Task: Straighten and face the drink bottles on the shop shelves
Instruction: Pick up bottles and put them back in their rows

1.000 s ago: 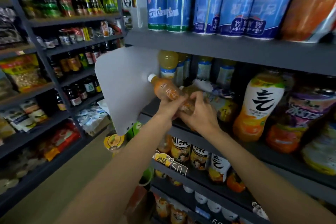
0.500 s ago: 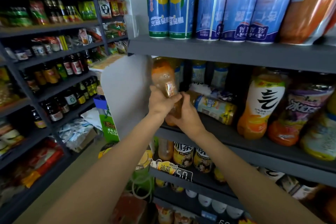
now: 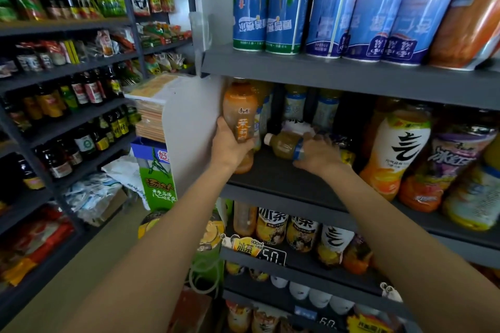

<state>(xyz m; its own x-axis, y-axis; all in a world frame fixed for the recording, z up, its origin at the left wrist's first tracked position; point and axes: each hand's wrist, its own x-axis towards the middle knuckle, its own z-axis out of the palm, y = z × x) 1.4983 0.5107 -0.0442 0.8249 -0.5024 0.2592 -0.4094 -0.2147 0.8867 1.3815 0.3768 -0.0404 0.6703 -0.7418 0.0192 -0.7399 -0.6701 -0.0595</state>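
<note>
Two bare hands reach into the middle shelf [image 3: 284, 178] of a dark grey rack. The left hand [image 3: 230, 147] is wrapped around the lower half of an orange tea bottle [image 3: 239, 119], fingers curled around its front label, holding it upright at the far left end of that shelf, right beside the pale side panel [image 3: 192, 130]. The bottle's base sits at or just above the shelf board; I cannot tell if it touches. The right hand [image 3: 319, 155] lies palm down over a second bottle [image 3: 286, 144], fingers loosely bent on its body. This one lies on its side on the same shelf, white cap pointing left toward the orange tea bottle, a blue band around its middle. Whether the right hand actually grips it or only rests on it is hard to say.

Behind both, at the back of the middle shelf, stand a few yellow drinks with blue labels [image 3: 295, 103]. Further right on that shelf stands a big orange bottle with a white label [image 3: 397, 151], leaning a bit, and next to it a purple-labelled bottle [image 3: 443, 165]. Above the middle shelf, tall blue bottles [image 3: 270, 8] fill the top board. Below it, a row of iced tea bottles [image 3: 272, 227] stands behind a price tag [image 3: 272, 255].
</note>
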